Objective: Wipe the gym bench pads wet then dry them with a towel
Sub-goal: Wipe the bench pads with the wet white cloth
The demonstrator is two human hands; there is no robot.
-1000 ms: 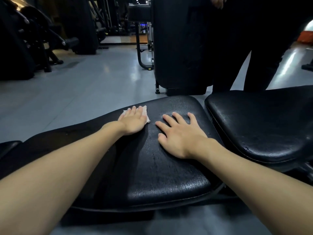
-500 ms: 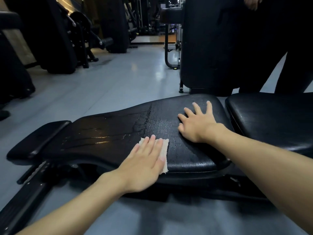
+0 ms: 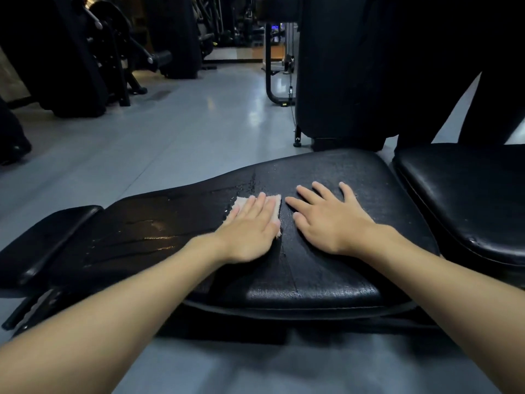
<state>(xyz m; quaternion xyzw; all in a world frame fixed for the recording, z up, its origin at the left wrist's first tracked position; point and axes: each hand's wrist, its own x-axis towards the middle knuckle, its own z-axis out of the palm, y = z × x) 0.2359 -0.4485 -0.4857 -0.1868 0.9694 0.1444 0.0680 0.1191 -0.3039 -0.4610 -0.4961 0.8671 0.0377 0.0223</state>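
A long black bench pad (image 3: 326, 268) lies across the middle, its cracked surface shining with wet streaks on the left part. My left hand (image 3: 250, 228) presses flat on a small white cloth (image 3: 241, 202) in the pad's middle; only the cloth's far edge and right side show under my fingers. My right hand (image 3: 326, 220) rests flat on the pad just right of the cloth, fingers spread, holding nothing. A second black seat pad (image 3: 466, 200) sits to the right, separated by a narrow gap.
A small black end pad (image 3: 48, 237) adjoins the bench at the left. A large black machine (image 3: 341, 81) and a person's dark legs (image 3: 468, 81) stand just behind the bench. More gym machines (image 3: 85, 52) line the far left across grey floor (image 3: 170, 137).
My left hand slid the cloth from the pad's near edge up and right to beside my right hand. The view shifted slightly; my right hand stayed planted.
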